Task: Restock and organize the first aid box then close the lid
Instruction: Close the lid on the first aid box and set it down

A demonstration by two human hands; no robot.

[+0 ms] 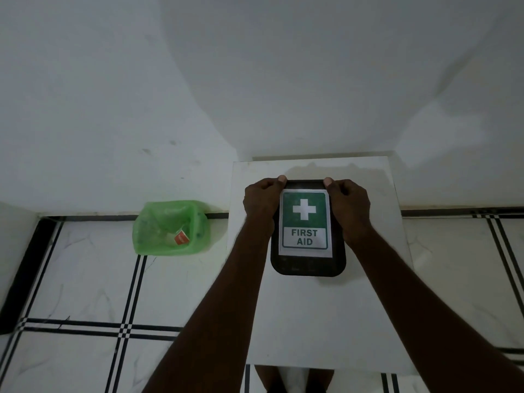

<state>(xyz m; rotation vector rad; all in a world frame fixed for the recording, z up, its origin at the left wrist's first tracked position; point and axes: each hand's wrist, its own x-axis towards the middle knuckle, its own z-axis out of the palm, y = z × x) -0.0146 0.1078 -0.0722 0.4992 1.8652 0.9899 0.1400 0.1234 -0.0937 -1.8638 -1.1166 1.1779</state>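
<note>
White table [312, 321] against a wall, green bin [170, 228] on the tiled floor beside it. Box [308, 262] sits mid-table, lid down; left hand [261, 201] and right hand [350, 204] clamp its far corners, fingers curled on the edges, thumbs on top, likely pressing it closed or about to lift.

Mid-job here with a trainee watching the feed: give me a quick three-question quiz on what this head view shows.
1. True or false: the lid of the first aid box is standing open.
2. Where do the left hand and right hand grip the box? A) the near corners B) the far corners C) one hand only, on the label
3. Fill in: on the floor to the left of the white table stands a green ____ with a bag liner and some litter in it.

Key
1. False: the lid lies flat, with the FIRST AID label facing up.
2. B
3. Waste bin.
</note>
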